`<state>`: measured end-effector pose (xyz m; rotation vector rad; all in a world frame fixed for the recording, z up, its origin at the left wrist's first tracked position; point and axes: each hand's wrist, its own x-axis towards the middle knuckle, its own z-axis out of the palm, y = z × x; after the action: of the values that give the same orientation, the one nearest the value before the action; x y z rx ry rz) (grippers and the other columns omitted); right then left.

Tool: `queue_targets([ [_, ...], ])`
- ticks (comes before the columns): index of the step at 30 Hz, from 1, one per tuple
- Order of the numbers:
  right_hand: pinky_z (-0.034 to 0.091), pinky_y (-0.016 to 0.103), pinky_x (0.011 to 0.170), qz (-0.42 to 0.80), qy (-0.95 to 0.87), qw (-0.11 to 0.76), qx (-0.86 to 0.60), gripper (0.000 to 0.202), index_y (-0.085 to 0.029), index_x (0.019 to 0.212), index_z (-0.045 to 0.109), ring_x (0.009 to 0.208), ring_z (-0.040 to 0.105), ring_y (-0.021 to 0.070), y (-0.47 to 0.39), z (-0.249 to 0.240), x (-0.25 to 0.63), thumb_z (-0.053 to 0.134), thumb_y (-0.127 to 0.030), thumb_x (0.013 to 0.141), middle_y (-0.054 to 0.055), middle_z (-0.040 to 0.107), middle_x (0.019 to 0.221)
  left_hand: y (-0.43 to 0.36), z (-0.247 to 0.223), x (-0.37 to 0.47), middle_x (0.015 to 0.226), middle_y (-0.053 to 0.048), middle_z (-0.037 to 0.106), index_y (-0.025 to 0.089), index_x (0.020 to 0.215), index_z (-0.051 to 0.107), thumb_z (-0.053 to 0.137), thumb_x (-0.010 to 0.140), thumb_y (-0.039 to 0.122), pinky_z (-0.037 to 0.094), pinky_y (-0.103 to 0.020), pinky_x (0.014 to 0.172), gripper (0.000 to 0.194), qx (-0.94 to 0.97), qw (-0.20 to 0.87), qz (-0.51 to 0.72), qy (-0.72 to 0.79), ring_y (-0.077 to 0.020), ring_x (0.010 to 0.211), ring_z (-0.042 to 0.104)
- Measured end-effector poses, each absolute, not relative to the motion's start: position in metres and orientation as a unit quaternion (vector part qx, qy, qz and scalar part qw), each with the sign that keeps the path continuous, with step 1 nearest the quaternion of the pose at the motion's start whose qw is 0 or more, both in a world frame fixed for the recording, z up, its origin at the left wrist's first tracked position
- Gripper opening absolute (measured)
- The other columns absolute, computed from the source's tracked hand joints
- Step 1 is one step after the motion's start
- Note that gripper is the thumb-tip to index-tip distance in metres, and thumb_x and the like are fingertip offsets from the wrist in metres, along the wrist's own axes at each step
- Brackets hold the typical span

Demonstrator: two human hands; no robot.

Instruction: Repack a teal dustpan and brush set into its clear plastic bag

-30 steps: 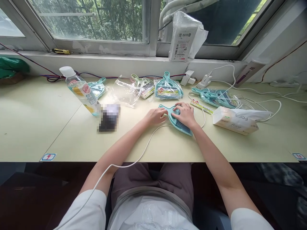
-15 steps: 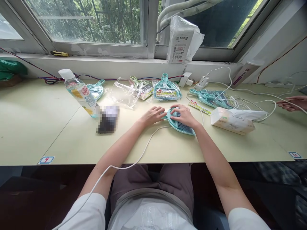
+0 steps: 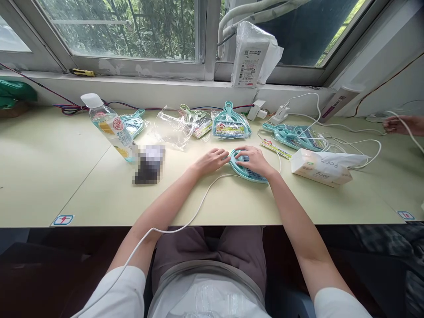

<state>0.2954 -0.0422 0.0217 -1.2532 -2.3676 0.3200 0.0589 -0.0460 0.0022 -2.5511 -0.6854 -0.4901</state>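
Note:
A small teal dustpan with a brush nested in it (image 3: 251, 173) lies on the table in front of me, tilted with its handle toward the left. My left hand (image 3: 212, 160) holds the handle end between thumb and curled fingers. From the right, my right hand (image 3: 254, 160) reaches over the set, its fingers bent around the brush and the upper part of the pan. The palm hides part of the bristles. Just behind my right hand lies a yellow printed label strip (image 3: 276, 149). A white cable (image 3: 205, 198) runs past my left forearm to the dustpan.
Bagged dustpan sets (image 3: 231, 121) stand at the back, more (image 3: 294, 136) lie right. Crumpled clear plastic (image 3: 174, 130) sits behind my left hand. A tilted bottle (image 3: 111, 128) and blurred dark item (image 3: 148, 165) are left, a tissue pack (image 3: 323, 168) right. Another person's hand (image 3: 404, 125) is far right.
The dustpan set has shifted slightly, its wide end a little farther from the table edge. My hands stay nearly in place. The other person's hand has moved up, now at the white cable.

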Motion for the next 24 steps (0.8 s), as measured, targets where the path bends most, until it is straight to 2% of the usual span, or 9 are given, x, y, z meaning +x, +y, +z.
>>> queue_targets([
  [10, 0.032, 0.05, 0.102, 0.109, -0.849, 0.242, -0.458, 0.015, -0.028, 0.091, 0.069, 0.121, 0.05, 0.0283, -0.038, 0.016, 0.294, 0.058, -0.036, 0.083, 0.003, 0.06, 0.127, -0.045, -0.002, 0.061, 0.109, -0.011, 0.064, 0.014, 0.118, 0.057, 0.033, 0.096, 0.012, 0.039, -0.032, 0.084, 0.032, -0.911, 0.258, -0.154, -0.282, -0.019, 0.096, 0.057],
  [16, 0.033, 0.051, 0.1, 0.095, -0.855, 0.23, -0.455, 0.016, -0.027, 0.091, 0.069, 0.119, 0.051, 0.0291, -0.035, 0.011, 0.293, 0.058, -0.035, 0.083, 0.003, 0.06, 0.128, -0.044, -0.002, 0.062, 0.103, -0.011, 0.065, 0.013, 0.11, 0.061, 0.034, 0.097, 0.013, 0.039, -0.033, 0.081, 0.029, -0.919, 0.254, -0.152, -0.262, -0.0185, 0.089, 0.058],
  [24, 0.035, 0.05, 0.1, 0.087, -0.855, 0.237, -0.452, 0.015, -0.027, 0.091, 0.069, 0.117, 0.052, 0.0289, -0.032, 0.008, 0.292, 0.058, -0.034, 0.083, 0.003, 0.061, 0.126, -0.047, -0.001, 0.064, 0.105, -0.012, 0.066, 0.014, 0.115, 0.06, 0.035, 0.095, 0.011, 0.04, -0.032, 0.079, 0.032, -0.918, 0.227, -0.136, -0.297, -0.0188, 0.091, 0.06],
])
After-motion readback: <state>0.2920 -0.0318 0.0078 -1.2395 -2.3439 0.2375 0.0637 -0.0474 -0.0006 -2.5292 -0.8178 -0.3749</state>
